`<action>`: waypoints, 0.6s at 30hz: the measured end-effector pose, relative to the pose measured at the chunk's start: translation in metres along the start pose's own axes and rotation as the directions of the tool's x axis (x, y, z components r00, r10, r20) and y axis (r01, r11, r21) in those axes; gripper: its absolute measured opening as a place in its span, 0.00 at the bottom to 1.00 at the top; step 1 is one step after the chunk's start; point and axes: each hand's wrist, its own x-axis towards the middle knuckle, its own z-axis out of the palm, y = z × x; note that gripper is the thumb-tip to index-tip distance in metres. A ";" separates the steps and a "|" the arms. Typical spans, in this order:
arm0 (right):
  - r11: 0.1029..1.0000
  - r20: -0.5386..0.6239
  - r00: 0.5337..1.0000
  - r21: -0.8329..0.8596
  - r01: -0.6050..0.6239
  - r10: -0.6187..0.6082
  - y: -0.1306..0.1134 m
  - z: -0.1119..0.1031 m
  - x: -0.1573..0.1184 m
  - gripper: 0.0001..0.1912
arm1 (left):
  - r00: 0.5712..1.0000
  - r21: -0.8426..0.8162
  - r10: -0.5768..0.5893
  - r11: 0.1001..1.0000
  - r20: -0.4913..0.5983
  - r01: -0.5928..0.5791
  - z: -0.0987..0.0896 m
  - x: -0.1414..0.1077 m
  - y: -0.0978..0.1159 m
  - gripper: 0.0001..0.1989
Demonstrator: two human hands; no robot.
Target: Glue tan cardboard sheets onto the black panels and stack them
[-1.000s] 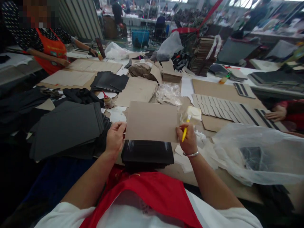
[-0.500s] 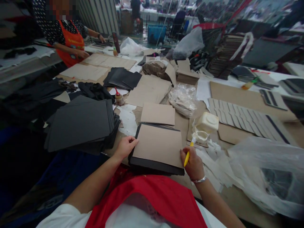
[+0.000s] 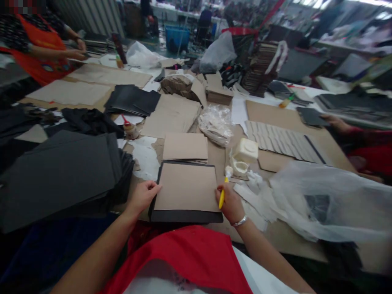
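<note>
A tan cardboard sheet lies on a slightly larger black sheet, whose border shows mostly along the near edge. At the cardboard's left edge, my left hand is closed, thumb and fingers pinched on it. My right hand grips a yellow-handled brush, bristles pointing away and whitish, while its fingers touch the cardboard's right edge. Just beyond is a small stack of tan cardboard. A cut-open cream plastic jug stands to the right of it.
Left is a big stack of black sheets. A glue bottle with a red tip stands behind it. Clear plastic spreads at right, near overlapping grey strips. A co-worker's hand reaches in at right; another person in an orange apron stands far left.
My view has swung right, so the table appears shifted left. The tan cardboard now sits straighter on the black sheet. A co-worker's hand on a dark piece has appeared at right.
</note>
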 end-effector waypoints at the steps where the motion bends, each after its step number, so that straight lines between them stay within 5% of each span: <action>1: 1.000 0.028 1.000 -0.005 -0.009 0.009 -0.001 0.000 0.000 0.08 | 1.000 0.023 -0.006 1.000 0.003 0.006 0.000 0.000 0.000 0.18; 18: 0.986 0.215 0.973 -0.160 -0.045 0.080 -0.006 -0.001 0.007 0.09 | 0.998 0.034 -0.062 0.998 0.030 0.061 0.002 0.007 0.001 0.17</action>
